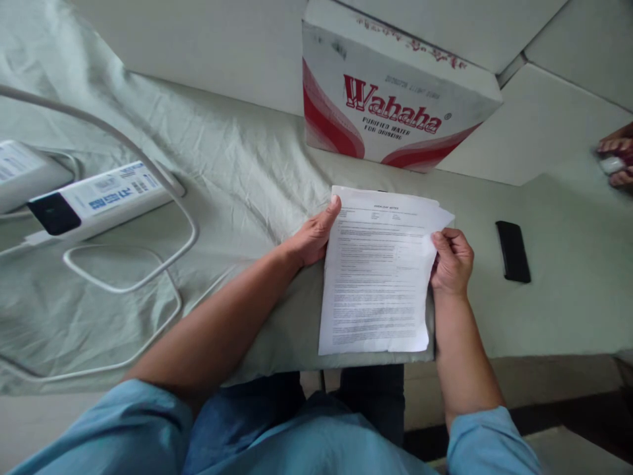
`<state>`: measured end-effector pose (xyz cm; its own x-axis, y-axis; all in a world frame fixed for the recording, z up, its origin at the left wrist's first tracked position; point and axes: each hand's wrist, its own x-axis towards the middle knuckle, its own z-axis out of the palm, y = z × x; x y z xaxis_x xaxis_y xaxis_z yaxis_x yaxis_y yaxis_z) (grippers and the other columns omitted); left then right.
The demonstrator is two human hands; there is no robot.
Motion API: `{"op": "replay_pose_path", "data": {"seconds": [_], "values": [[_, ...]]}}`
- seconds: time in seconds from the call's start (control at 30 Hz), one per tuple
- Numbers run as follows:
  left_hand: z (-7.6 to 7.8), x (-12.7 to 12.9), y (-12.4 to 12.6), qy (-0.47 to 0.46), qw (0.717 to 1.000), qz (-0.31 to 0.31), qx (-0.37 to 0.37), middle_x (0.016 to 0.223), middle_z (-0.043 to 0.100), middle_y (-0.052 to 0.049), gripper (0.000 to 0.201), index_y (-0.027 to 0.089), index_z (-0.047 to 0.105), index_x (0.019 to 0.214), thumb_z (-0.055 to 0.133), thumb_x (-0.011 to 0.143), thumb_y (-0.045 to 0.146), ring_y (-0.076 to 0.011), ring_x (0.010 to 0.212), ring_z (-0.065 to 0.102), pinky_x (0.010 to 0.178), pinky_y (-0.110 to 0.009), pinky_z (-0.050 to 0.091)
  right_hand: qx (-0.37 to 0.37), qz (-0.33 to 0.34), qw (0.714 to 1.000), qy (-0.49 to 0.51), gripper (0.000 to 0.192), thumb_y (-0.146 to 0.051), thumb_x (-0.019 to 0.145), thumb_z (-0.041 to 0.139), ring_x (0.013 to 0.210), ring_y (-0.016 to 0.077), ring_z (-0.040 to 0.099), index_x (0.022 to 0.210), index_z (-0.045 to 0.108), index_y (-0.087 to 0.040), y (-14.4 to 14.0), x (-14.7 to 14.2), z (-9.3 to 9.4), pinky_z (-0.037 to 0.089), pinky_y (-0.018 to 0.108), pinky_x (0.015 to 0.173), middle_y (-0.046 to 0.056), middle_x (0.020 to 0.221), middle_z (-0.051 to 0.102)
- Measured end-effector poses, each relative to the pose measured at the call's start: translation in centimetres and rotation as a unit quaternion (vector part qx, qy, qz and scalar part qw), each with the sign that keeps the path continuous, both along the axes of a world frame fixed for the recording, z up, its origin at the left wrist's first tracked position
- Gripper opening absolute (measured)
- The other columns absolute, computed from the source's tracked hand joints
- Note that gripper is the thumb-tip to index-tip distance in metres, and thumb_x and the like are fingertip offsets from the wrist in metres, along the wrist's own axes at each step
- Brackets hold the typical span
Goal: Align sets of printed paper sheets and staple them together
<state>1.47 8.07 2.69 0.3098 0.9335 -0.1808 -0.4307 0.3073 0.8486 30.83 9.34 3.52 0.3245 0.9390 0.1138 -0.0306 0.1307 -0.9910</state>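
A stack of printed paper sheets [378, 284], small text covering the top one, is held up between both my hands over the table's front edge. My left hand [319, 231] grips the left margin, thumb on top and fingers hidden behind. On the right side, my right hand [452, 257] pinches the edge between thumb and curled fingers. The upper right corner sticks out unevenly, so more than one sheet seems to be there. A black phone [513, 251] lies on the table to the right of my right hand.
A Wahaha water carton [395, 99] stands behind the papers against a pale panel [222, 46]. To the left are a white power bank [109, 198], another white device [24, 175] and looping white cables [192, 231] on wrinkled green cloth [237, 171]. Another person's hand [620, 158] shows at far right.
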Motion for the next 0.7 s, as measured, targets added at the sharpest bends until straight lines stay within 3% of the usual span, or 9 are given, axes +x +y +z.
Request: {"op": "replay_pose_path", "data": {"seconds": [0.33,0.6,0.7], "values": [[-0.17,-0.21,-0.08,-0.047,0.999,-0.011,-0.015,0.107,0.087,-0.017,0.070,0.015,0.081,0.113,0.086,0.085,0.078,-0.0394,0.120,0.081,0.103,-0.049,0.067,0.006,-0.001,1.000,0.009,0.044,-0.049,0.064,0.104,0.067,0.0099,0.053,0.084,0.074,-0.023,0.07,0.07,-0.33,0.044,0.025,0.068,-0.007,0.072,0.063],[-0.24,-0.32,-0.19,-0.016,0.999,0.014,-0.047,0.101,0.086,-0.014,0.060,0.016,0.079,0.101,0.084,0.088,0.075,-0.0330,0.102,0.084,0.088,-0.043,0.069,0.008,0.009,1.000,-0.024,0.043,-0.053,0.071,0.100,0.069,0.0120,0.054,0.088,0.072,-0.024,-0.05,-0.12,-0.63,0.046,0.028,0.069,-0.006,0.076,0.062],[-0.22,-0.48,-0.34,0.009,0.998,0.018,-0.054,0.096,0.085,-0.012,0.056,0.018,0.077,0.097,0.082,0.091,0.073,-0.0291,0.093,0.083,0.080,-0.039,0.068,0.036,0.008,0.998,-0.051,0.041,-0.053,0.077,0.097,0.083,0.0144,0.062,0.098,0.074,-0.026,0.04,-0.14,-0.66,0.053,0.030,0.083,-0.003,0.090,0.068]]}}
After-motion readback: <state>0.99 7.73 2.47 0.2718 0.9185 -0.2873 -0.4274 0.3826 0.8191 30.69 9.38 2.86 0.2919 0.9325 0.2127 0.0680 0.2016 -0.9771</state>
